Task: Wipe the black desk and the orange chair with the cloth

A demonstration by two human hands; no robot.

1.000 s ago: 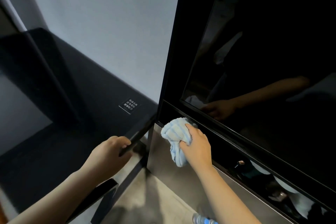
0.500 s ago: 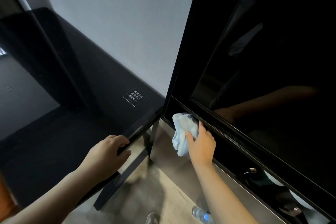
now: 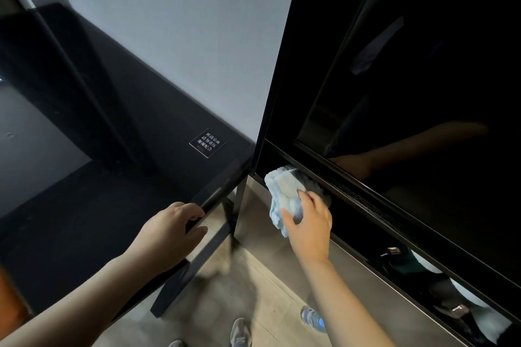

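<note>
Blue cloth (image 3: 283, 194), gripped in our right hand (image 3: 308, 222), has slid slightly rightward along the dark ledge (image 3: 375, 205) at centre right, left hand (image 3: 169, 234) keeps clutching the black bench (image 3: 84, 205) edge, so bench wiping looks unfinished.

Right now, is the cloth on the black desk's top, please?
No, the right hand holds the cloth against the ledge under the dark screen.

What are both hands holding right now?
Left hand: closed, gripping the black desk by its front edge.
Right hand: closed on the blue cloth, pressing it against the dark ledge.
</note>
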